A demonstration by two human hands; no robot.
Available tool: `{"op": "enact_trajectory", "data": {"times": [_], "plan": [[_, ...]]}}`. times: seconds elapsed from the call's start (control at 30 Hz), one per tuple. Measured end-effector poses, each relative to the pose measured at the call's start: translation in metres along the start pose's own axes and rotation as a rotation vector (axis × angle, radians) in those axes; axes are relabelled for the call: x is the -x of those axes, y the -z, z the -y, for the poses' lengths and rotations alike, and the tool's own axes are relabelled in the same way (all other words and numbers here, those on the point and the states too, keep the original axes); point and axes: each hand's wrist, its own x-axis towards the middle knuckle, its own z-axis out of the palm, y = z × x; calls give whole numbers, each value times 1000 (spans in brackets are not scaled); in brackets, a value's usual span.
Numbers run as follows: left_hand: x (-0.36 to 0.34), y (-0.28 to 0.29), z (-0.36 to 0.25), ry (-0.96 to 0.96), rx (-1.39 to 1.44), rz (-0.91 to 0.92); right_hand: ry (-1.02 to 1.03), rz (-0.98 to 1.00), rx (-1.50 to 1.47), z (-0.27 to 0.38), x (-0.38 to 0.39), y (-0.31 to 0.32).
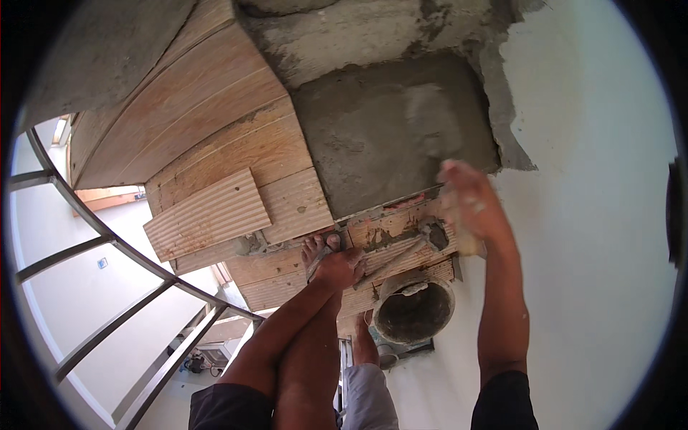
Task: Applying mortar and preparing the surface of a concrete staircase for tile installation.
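My right hand (473,203), smeared by motion and pale with cement dust, hangs over the right front corner of a wet grey mortar bed (380,136). Whether it holds anything does not show. Below it is a blurred yellowish patch that I cannot make out. My left hand (340,268) is low over my sandalled foot (315,247), its fingers curled down and mostly hidden. Just right of it, a long-handled tool (394,259) with a mortar-caked head lies across the ribbed step tiles. Closer to me stands a mortar-stained bucket (414,309).
Wood-look tiles (236,136) cover the winding steps on the left, with a loose ribbed tile (211,215) on top. A metal railing (136,258) curves along the open left side. A white wall (588,215) bounds the right. Another person's leg (365,344) shows below, beside the bucket.
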Motion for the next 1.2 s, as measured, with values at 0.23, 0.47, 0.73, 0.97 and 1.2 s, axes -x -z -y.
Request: {"op": "enact_trajectory", "data": {"times": [0.23, 0.47, 0.73, 0.97, 1.2], "plan": [[-7, -17, 9, -120, 159, 4, -225, 59, -346, 15, -24, -20], [-3, 29, -7, -130, 18, -207, -159, 433, -46, -6, -6, -69], [-6, 14, -11, -84, 13, -179, -132, -46, -85, -8, 41, 0], [-6, 7, -4, -175, -36, -133, 63, 278, 702, -19, 74, -41], [-1, -23, 21, -85, 183, -3, 74, 21, 378, 26, 25, 24]]}}
